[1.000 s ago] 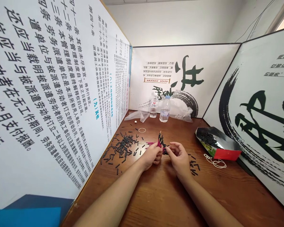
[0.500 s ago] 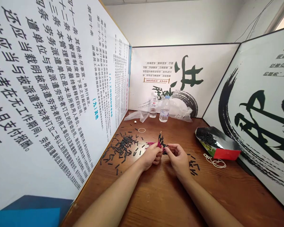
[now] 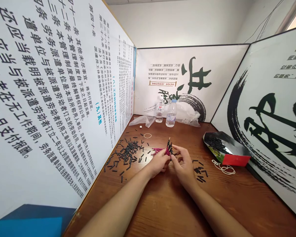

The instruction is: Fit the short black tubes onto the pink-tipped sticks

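My left hand [image 3: 160, 164] is closed round a bundle of thin magenta sticks with black ends [image 3: 168, 150], held upright and slightly tilted. One gold-coloured tip rises above the others. Pressed close to the bundle from the right, my right hand [image 3: 184, 163] has its thumb and fingers pinched together; what they grip is hidden. More magenta sticks [image 3: 156, 151] lie on the table behind my hands. To the left is a loose heap of short black tubes [image 3: 130, 152]. A smaller scatter of black tubes [image 3: 199, 172] lies right of my right hand.
An opened bag of black pieces [image 3: 215, 144] lies at the right, beside white rubber bands [image 3: 224, 168]. Two water bottles [image 3: 171, 115] and clear plastic bags [image 3: 143, 121] are at the back. A rubber band [image 3: 147, 135] lies flat. Printed panels [image 3: 160, 69] enclose the wooden table [image 3: 153, 204].
My right hand has moved slightly left and up, closer against the bundle in my left hand. The bundle has shifted a little to the right.
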The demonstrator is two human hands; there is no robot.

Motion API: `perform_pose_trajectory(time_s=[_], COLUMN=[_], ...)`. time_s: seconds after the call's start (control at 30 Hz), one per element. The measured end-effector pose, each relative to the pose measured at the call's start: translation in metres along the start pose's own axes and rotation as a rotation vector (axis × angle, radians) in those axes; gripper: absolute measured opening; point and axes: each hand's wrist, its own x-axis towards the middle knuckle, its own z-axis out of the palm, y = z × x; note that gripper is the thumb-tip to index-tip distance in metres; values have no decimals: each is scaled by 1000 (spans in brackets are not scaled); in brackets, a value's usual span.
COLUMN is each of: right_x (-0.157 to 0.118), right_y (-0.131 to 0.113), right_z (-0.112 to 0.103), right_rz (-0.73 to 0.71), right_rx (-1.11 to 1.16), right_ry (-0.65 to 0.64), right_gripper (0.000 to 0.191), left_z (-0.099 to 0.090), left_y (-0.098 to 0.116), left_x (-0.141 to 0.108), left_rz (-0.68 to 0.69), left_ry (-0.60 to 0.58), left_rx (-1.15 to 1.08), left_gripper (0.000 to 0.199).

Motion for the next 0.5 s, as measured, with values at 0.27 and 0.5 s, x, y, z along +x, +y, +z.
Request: perform_pose_trajectory(time_s=[0.27,0.5], right_x=[-1,-1], right_y=[1,-2], right_z=[-2,-2], right_rz=[-50,-61], right_rx=[-56,-44], right_ry=[-9,-13], right_gripper=[26,26], left_z=[2,2], left_y=[-1,-3], left_x=[1,1], left_rz=[44,70], left_ry=[1,40], left_rx=[84,69], left_gripper=[23,18])
